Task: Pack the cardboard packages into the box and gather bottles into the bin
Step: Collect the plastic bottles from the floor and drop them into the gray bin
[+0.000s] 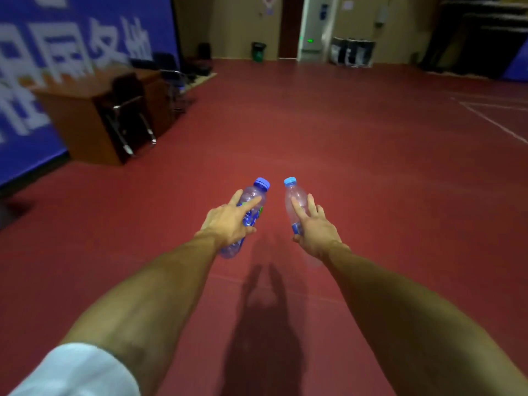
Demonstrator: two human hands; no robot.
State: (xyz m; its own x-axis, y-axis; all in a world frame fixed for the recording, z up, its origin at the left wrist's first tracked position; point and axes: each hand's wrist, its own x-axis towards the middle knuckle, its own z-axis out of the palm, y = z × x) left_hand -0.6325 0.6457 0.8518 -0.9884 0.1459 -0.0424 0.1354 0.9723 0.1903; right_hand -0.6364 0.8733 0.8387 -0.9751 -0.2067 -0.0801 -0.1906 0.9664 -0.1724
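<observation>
View from a head-worn camera, looking down two bare forearms stretched out over a dark red sports floor (357, 172). Each hand holds one bottle in the air, well above the floor.

The left hand (228, 224) grips a purple-tinted clear plastic bottle with a dark blue cap (258, 192) around its middle. The index finger lies along the bottle towards the cap, and the other fingers wrap round its body. The bottle tilts up and to the right, its base sticking out below the hand.

The right hand (317, 230) grips a colourless clear plastic bottle with a light blue cap (294, 192) by its lower half. The index finger rests along the side and the remaining fingers curl round the far side. This bottle leans slightly left. The two caps point towards each other, close but apart.

A rolled white sleeve (77, 370) shows at the lower left. The person's shadow (265, 324) falls on the floor between the arms.

At the left stands a brown wooden desk (71, 115), with a black chair on metal legs (128, 110) just beside it. Behind them hangs a blue banner with large white characters (57, 52), blurred. By the far wall stands a small green bin (258, 52), near a dark doorway (288, 27). White painted lines (491, 121) cross the floor at the right.
</observation>
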